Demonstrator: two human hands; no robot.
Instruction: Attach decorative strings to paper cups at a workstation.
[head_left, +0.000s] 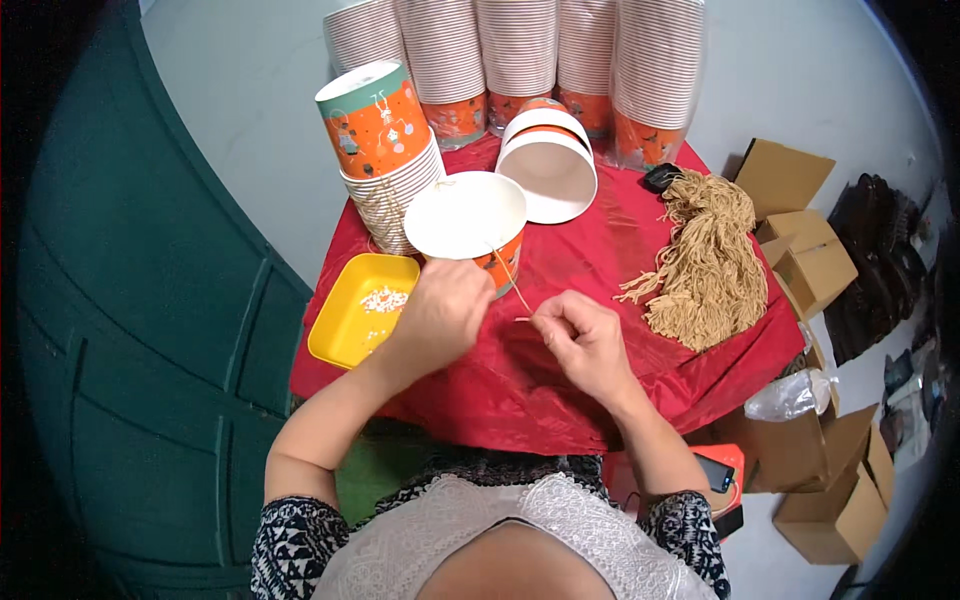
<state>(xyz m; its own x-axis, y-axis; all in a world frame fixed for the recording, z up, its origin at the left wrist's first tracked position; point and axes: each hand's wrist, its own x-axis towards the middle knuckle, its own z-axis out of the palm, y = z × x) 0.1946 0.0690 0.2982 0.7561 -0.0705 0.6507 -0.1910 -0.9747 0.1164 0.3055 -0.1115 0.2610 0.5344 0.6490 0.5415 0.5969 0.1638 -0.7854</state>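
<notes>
A white-lined paper bucket (466,212) with an orange printed side stands on the red cloth in front of me. A thin tan cord (515,285) runs from the near side of its rim down to my right hand (583,340), which pinches it between thumb and fingers. My left hand (445,308) is closed right at the bucket's near left side. Its fingers curl away from view, so what they hold is hidden. Another cord shows at the bucket's far rim. Beside my left wrist sits a yellow tray (335,318) with small white pieces (384,299) in it.
Behind the tray rises a stack of orange buckets (378,130) with cords hanging down its side. Two nested buckets (547,175) lie tipped over farther back, before several plastic-wrapped stacks (518,50). A tan cord bundle (708,262) lies at right. Cardboard boxes (808,258) and a phone (716,474) are beyond the table.
</notes>
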